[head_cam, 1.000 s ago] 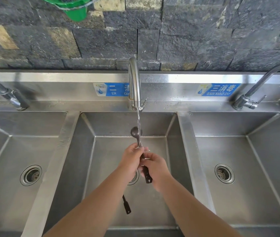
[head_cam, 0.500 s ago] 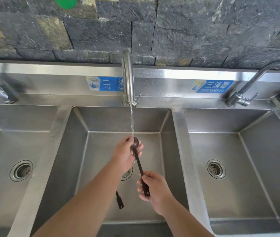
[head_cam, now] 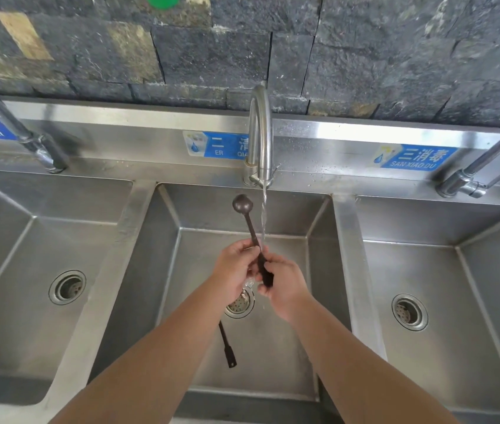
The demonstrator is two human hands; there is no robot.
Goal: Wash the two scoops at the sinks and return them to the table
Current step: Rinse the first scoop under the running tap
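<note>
Scoop (head_cam: pixel 250 228) in both your hands over the middle sink (head_cam: pixel 319 270), bowl end up and tilted slightly left, handle end down. Your left hand (head_cam: pixel 235 272) pinches the shaft mid-length; your right hand (head_cam: pixel 285 284) closes around the dark handle end. Water stream (head_cam: pixel 263 215) falls from the middle faucet (head_cam: pixel 260 130) just right of the scoop's bowl and meets the shaft near your fingers. Second scoop (head_cam: pixel 226 344) lies on the floor of the same sink, below the drain (head_cam: pixel 239 304); only its handle shows, the bowl end hidden behind your left wrist. Left sink (head_cam: pixel 13 240) and right sink (head_cam: pixel 471 270) flank the middle one, each with its own faucet.
</note>
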